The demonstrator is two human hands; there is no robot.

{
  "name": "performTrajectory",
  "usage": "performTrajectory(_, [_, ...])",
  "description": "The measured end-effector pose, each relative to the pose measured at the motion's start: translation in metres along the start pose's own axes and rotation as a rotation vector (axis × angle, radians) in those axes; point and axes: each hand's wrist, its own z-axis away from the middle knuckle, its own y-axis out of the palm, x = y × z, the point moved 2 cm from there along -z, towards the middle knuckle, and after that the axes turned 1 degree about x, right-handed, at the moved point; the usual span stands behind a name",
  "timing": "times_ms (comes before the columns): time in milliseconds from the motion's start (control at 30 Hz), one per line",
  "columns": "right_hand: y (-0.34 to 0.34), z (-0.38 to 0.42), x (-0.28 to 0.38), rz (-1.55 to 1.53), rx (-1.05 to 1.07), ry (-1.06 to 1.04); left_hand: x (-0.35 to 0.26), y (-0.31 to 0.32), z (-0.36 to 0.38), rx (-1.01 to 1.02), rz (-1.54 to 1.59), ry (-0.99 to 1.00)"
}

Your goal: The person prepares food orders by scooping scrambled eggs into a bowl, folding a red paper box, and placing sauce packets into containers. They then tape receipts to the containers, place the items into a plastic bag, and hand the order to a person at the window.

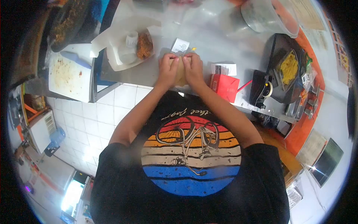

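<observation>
Packet (180, 76), brownish and perhaps paper, sits at the near edge of the metal worktop (220, 41), its top pinched between the left hand (168, 68) and right hand (193, 68), held close together. Uneven pressure could tear or crumple it; the printed slip (180, 45) just beyond could get creased. An open carton (118, 56) holds browned food (144, 46); a red box (224, 87) stands to the right. White tiles (106, 106) cover the floor.

On the table (212, 39), the open box (115, 58) holds fried food (144, 46) and a small cup (131, 39). A cutting board (71, 80) lies left of the box; a receipt (180, 45) is to its right, a carton (226, 88) farther right, and a tub (257, 18) right and farther back.
</observation>
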Motion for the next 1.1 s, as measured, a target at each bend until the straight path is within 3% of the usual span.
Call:
performTrajectory(133, [-0.004,-0.001,0.003,0.041,-0.005,0.019,0.002,0.002,0.005,-0.027,0.02,0.045])
performTrajectory(267, [-0.001,-0.001,-0.001,0.053,-0.046,0.102,0.005,-0.007,0.017,0.116,0.128,0.015])
performTrajectory(433, [-0.003,0.001,0.004,0.035,-0.109,-0.004,-0.024,-0.022,0.047,0.284,0.152,0.057])
performTrajectory(533, [-0.019,-0.001,0.022,-0.034,-0.224,-0.075,-0.007,-0.02,0.056,0.325,0.059,0.066])
performTrajectory(567, [-0.035,-0.005,0.026,-0.057,-0.27,-0.103,-0.011,-0.024,0.053,0.349,0.026,0.072])
performTrajectory(667, [-0.151,0.012,0.066,-0.222,-0.291,0.15,-0.028,-0.03,0.053,0.306,-0.002,0.137])
performTrajectory(733, [-0.222,0.031,0.001,-0.072,-0.64,0.036,-0.021,-0.034,0.055,0.31,-0.01,0.146])
performTrajectory(800, [-0.29,0.061,-0.063,0.204,-0.86,0.226,-0.026,-0.032,0.056,0.318,-0.037,0.142])
performTrajectory(833, [-0.321,0.08,-0.089,0.229,-0.865,0.388,-0.034,-0.033,0.057,0.329,-0.056,0.134])
performTrajectory(867, [-0.344,0.101,-0.133,0.369,-0.855,0.271,-0.038,-0.033,0.057,0.336,-0.077,0.126])
performTrajectory(900, [-0.359,0.115,-0.155,0.33,-0.714,0.426,-0.039,-0.032,0.056,0.339,-0.055,0.093])
performTrajectory(933, [-0.366,0.123,-0.164,0.088,-0.555,0.544,-0.038,-0.031,0.055,0.343,-0.035,0.061])
performTrajectory(1000, [-0.366,0.123,-0.176,-0.104,-0.356,0.548,-0.036,-0.029,0.053,0.356,0.019,-0.004])
performTrajectory(1100, [-0.372,0.118,-0.178,-0.359,-0.287,0.598,-0.03,-0.027,0.05,0.39,0.099,-0.082])
